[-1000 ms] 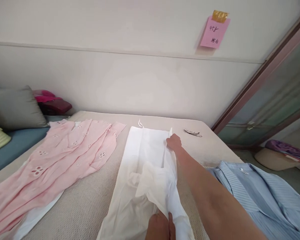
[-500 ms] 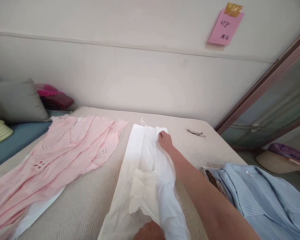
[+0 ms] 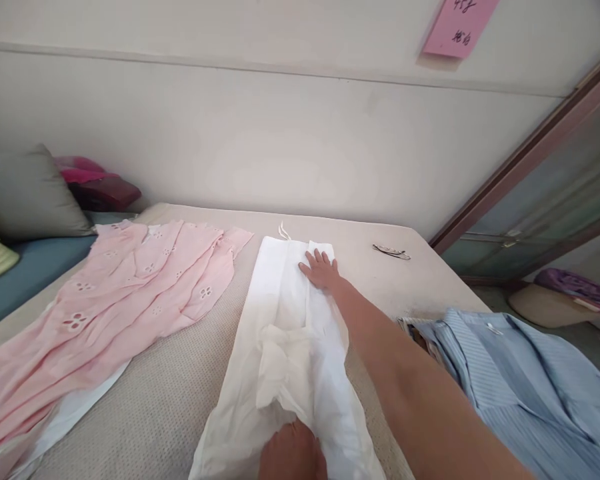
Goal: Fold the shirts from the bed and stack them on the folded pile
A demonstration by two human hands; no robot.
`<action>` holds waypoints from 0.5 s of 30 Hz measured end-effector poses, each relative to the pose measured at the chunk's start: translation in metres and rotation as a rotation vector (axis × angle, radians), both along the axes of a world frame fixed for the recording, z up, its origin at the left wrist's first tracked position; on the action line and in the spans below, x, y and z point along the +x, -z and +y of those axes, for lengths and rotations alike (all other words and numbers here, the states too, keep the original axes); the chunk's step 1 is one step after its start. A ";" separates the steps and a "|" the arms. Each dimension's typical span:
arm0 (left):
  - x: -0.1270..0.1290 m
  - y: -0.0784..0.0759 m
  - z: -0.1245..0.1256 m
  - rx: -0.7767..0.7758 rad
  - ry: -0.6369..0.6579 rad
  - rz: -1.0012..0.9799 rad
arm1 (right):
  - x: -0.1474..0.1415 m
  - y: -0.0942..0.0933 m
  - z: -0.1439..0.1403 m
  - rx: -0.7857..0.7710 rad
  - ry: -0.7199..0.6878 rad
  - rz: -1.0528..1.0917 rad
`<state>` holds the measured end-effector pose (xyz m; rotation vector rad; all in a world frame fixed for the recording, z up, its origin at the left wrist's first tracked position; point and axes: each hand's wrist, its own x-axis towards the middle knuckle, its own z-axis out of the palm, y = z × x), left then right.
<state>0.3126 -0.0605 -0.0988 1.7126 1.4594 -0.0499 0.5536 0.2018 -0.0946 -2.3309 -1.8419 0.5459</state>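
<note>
A long white garment point(image 3: 267, 300), partly folded in on itself, lies lengthwise on the bed, with a thin white tie point(image 3: 283, 231) at its far end. My right hand point(image 3: 321, 268) rests flat near that far end, fingers spread on the fabric. At the bottom of the view, my left hand point(image 3: 293, 453) is curled at the loose edge of a bunched white fold point(image 3: 285, 367). Its fingertips are hidden, but it looks closed on the cloth.
A pink eyelet garment point(image 3: 145, 293) spreads across the left side. Folded clothes with a blue striped shirt point(image 3: 535, 380) on top lie at right. Eyeglasses point(image 3: 391, 252) rest near the bed's far edge. A grey pillow point(image 3: 35, 193) sits far left; a wall point(image 3: 260, 140) stands behind.
My right hand has let go of the garment's far right edge and opened flat on the fabric, slightly nearer. My left hand reaches a little farther into view. The view has tilted down.
</note>
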 end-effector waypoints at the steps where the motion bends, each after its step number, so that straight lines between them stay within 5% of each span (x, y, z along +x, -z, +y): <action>1: -0.002 -0.007 0.001 0.014 -0.019 -0.040 | -0.001 -0.010 -0.011 -0.017 -0.022 0.022; 4: -0.005 -0.028 0.002 -0.002 -0.096 -0.197 | -0.004 -0.039 -0.075 -0.015 -0.080 0.082; 7: -0.006 -0.039 0.000 -0.201 -0.252 -0.487 | -0.011 -0.063 -0.179 0.083 0.002 0.136; 11: -0.005 -0.040 -0.007 -0.455 -0.489 -0.792 | -0.037 -0.078 -0.312 -0.011 0.007 0.178; 15: 0.001 -0.034 -0.013 -0.472 -0.509 -0.864 | -0.075 -0.066 -0.362 -0.003 0.034 -0.027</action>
